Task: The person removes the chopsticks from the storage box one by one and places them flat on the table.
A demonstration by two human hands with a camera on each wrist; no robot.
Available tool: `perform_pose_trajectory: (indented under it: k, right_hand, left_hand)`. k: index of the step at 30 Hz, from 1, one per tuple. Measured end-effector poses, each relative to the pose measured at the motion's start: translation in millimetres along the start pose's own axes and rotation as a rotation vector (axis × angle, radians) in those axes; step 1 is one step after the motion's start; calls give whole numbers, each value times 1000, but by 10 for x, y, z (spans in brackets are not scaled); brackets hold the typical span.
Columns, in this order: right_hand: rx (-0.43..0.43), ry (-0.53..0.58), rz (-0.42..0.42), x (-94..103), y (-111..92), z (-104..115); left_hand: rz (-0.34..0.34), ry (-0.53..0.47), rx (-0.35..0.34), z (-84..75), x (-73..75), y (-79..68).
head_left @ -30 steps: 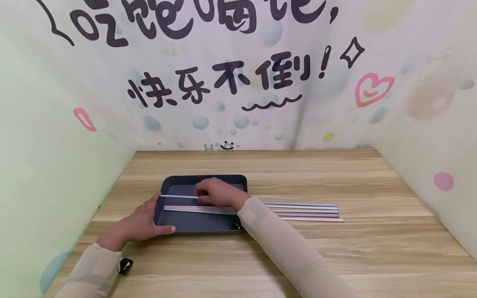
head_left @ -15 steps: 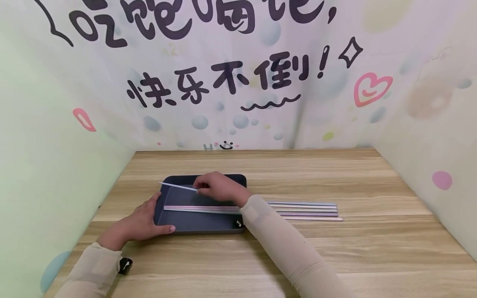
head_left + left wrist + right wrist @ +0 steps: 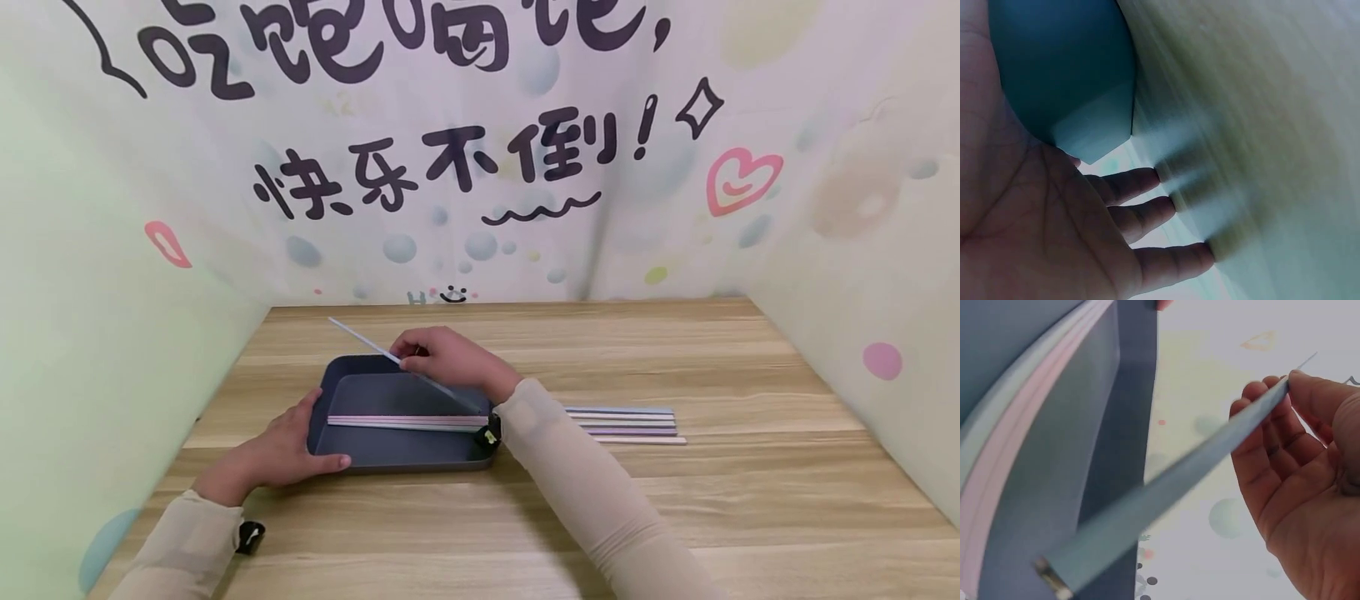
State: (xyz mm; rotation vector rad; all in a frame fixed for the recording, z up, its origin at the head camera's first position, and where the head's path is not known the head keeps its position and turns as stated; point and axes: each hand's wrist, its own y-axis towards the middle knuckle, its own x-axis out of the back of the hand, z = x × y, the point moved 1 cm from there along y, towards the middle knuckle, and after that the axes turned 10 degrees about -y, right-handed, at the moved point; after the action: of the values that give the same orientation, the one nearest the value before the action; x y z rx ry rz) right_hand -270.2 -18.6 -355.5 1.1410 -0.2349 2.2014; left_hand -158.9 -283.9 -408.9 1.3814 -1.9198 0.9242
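My right hand [image 3: 457, 358] pinches a pale blue chopstick [image 3: 360, 337] between thumb and fingertips. It slants over the back of a dark blue-grey tray [image 3: 405, 452], its left end raised and its right end low near the tray's right side. In the right wrist view this chopstick [image 3: 1160, 497] shows a square end with a metallic cap. Pink and pale chopsticks [image 3: 405, 420] lie side by side in the tray. My left hand [image 3: 281, 446] rests against the tray's left side, thumb over the front rim and fingers along the outside; in the left wrist view its fingers look loosely extended.
Several more chopsticks [image 3: 630, 422] lie on the wooden table [image 3: 420, 533] right of the tray, partly hidden by the right sleeve [image 3: 577, 475]. A printed cloth [image 3: 540, 250] hangs behind the table, with walls at both sides.
The right hand has lifted the pale blue chopstick from low in the tray, up and back, tilting its left end upward. The left hand has stayed on the tray.
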Motion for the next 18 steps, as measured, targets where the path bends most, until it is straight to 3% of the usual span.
perform_pose_trajectory:
  k: [12, 18]
  right_hand:
    - [-79, 309, 120, 252, -87, -121]
    - [-107, 372, 195, 336, -165, -198]
  left_hand:
    - [-12, -4, -13, 32, -1, 10]
    - [-22, -10, -36, 31, -8, 4]
